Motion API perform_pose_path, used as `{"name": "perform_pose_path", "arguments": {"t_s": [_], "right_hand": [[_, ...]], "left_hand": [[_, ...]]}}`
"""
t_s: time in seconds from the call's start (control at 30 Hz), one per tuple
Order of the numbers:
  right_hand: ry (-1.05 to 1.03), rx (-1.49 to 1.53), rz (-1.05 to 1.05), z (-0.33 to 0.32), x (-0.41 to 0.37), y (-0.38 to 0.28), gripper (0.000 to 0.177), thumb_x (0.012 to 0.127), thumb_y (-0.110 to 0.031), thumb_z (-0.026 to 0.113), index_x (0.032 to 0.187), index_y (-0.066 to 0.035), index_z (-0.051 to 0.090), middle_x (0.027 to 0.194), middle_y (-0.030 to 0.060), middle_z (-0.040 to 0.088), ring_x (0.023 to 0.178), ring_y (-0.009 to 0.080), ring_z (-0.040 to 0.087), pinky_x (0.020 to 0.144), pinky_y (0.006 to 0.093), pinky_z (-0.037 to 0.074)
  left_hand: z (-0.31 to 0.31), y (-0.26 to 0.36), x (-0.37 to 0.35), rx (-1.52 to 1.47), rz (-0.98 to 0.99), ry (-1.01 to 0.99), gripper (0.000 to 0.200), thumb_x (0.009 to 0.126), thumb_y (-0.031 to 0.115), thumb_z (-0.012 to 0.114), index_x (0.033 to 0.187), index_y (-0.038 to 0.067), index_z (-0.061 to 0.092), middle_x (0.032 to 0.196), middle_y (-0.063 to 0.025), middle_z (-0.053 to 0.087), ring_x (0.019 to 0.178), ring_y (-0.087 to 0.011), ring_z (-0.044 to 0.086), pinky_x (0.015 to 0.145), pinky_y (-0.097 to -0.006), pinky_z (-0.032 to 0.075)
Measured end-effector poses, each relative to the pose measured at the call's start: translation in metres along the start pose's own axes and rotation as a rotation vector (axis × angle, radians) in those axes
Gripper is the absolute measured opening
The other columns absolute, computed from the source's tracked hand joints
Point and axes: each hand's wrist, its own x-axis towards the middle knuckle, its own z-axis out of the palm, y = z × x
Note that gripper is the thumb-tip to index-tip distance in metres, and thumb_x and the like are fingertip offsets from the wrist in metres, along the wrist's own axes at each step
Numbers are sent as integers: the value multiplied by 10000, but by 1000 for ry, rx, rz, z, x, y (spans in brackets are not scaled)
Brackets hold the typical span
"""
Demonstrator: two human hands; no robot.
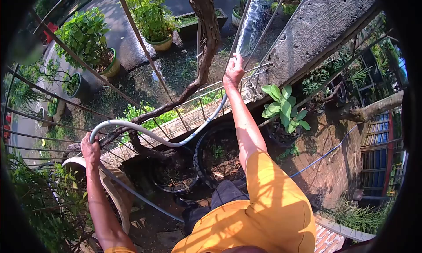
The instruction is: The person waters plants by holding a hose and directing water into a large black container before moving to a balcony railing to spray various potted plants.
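the left hand [90, 149] has its grip closed around a pale grey, flexible round hose [168, 143], near a beige, curved-sided pot [121, 187]. from there the hose arches up, sags in a curve and rises to the right hand [234, 72], raised and reaching forward, its grip closed on the hose near its outlet. a clear, white-flecked stream of water [251, 28] shoots away from the fingers, out beyond the thin, rust-brown metal bars [132, 22]. another length of the hose runs down from the left hand toward the dark trousers [226, 195]. under the sagging stretch lie 2 black, round planters [196, 160] holding soil and dry leaves. a brown, gnarled woody trunk [209, 42] bends between the hands, crossing a low, weathered concrete ledge [180, 126]. to the right of the right forearm stands a broad-leaved, light green plant [285, 110], below a rough grey concrete slab [318, 24].
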Motion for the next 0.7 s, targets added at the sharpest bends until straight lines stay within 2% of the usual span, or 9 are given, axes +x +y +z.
{"name": "perform_pose_path", "arguments": {"t_s": [0.3,0.43,0.53,0.7], "right_hand": [[-59,-55,0,-1,0,6,216,897,-109,508,1104,-139,559,785,144,662,702,338,659,571,437,485],[-48,-28,-36,1,1,10,219,893,-117,507,1102,-142,565,751,170,648,670,338,655,555,440,475],[-59,-44,2,-3,1,1,236,869,-41,527,1074,-147,572,754,159,629,688,302,657,584,402,478],[-72,-37,23,-2,1,4,212,876,-44,518,1062,-128,576,767,143,629,672,272,649,584,384,480]], "left_hand": [[-1,4,-1,-21,-64,-27,131,808,145,564,799,19,599,660,-163,571,627,-307,555,611,-406,409],[-1,4,-1,-55,-27,-21,139,808,152,566,826,24,618,669,-161,578,639,-309,567,618,-408,417],[0,2,-1,-23,-26,-12,138,812,151,567,817,21,612,671,-161,579,636,-308,565,615,-409,414],[0,3,-1,-10,-10,-9,128,819,141,567,804,20,605,677,-153,585,629,-299,557,604,-400,408]]}}
